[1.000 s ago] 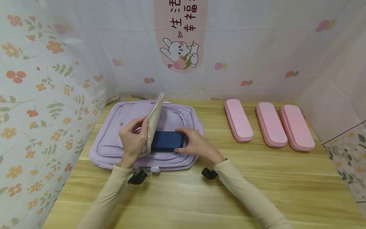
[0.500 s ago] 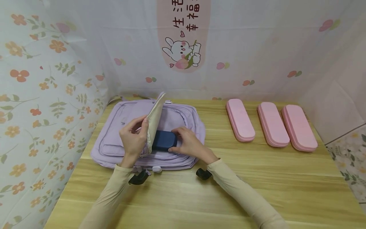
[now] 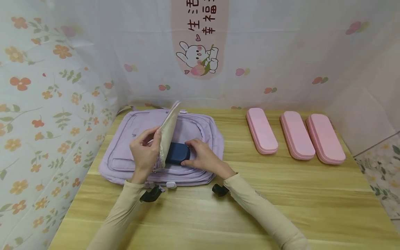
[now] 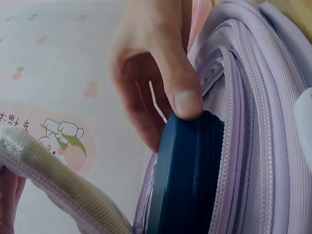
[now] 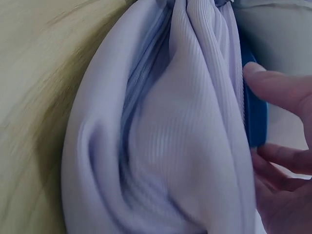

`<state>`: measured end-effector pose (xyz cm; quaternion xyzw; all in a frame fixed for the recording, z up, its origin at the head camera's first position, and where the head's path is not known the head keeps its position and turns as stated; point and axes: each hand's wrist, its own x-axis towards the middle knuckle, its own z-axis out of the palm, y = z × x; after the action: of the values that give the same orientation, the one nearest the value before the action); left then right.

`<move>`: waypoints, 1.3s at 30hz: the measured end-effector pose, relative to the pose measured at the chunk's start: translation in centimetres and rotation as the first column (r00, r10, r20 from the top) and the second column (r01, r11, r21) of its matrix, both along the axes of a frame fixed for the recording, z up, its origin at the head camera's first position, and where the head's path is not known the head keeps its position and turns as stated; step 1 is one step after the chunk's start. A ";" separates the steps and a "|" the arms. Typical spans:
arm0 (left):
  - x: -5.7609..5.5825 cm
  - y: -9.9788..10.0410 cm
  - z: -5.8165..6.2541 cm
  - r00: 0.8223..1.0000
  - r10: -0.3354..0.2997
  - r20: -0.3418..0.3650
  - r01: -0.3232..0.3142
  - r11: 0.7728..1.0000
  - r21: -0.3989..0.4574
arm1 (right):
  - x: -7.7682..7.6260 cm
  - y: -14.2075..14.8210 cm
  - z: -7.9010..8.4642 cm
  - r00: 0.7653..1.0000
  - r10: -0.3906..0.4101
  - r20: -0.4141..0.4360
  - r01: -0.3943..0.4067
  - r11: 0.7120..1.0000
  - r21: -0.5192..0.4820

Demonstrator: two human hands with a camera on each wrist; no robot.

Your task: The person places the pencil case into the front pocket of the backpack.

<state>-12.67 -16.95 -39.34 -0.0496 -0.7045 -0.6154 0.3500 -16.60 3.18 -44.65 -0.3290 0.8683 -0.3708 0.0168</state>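
Left hand pinches the flap raised; right hand grips the end of the case, partly inside the bag. Stowing, I judge; next wants a deeper push.

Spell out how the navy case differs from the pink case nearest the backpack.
The right hand grips the navy case, partly hidden by the raised flap of the backpack; the pink case lies untouched on the table, in full view. The navy case runs sideways, the pink case front to back. The navy case is dark, the pink case pale. Both have rounded corners.
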 end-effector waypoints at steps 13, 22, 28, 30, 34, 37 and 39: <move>-0.2 0.2 -0.1 1.000 -0.028 0.009 0.028 1.000 0.010 | -0.9 6.1 1.1 0.976 -0.062 -0.208 0.050 0.997 -0.063; -0.2 0.5 -0.1 0.999 -0.040 0.005 0.040 0.999 0.002 | -1.7 10.8 1.1 0.944 -0.232 -0.233 0.220 0.972 -0.080; -0.1 0.5 -0.2 0.999 -0.032 0.008 0.032 0.999 -0.009 | -2.0 13.8 0.8 0.910 -0.309 -0.276 0.286 0.951 -0.120; 0.0 0.5 -0.3 1.000 -0.030 0.008 0.030 0.999 -0.011 | -2.1 14.8 0.6 0.897 -0.337 -0.286 0.315 0.941 -0.119; -0.1 0.6 -0.3 0.999 -0.033 0.014 0.033 0.999 -0.008 | -2.1 16.5 0.0 0.874 -0.403 -0.272 0.389 0.915 -0.107; -0.1 0.6 -0.3 0.999 -0.032 0.021 0.032 0.999 -0.001 | -2.1 17.6 -0.3 0.857 -0.453 -0.244 0.443 0.891 -0.099; -0.1 0.6 -0.3 0.999 -0.031 0.023 0.031 1.000 0.001 | -2.1 18.2 -0.6 0.848 -0.484 -0.217 0.476 0.875 -0.090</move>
<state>-12.77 -16.30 -39.63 -0.0535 -0.7073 -0.6217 0.3323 -18.69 21.35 -45.24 -0.1430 0.9125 -0.3362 -0.1839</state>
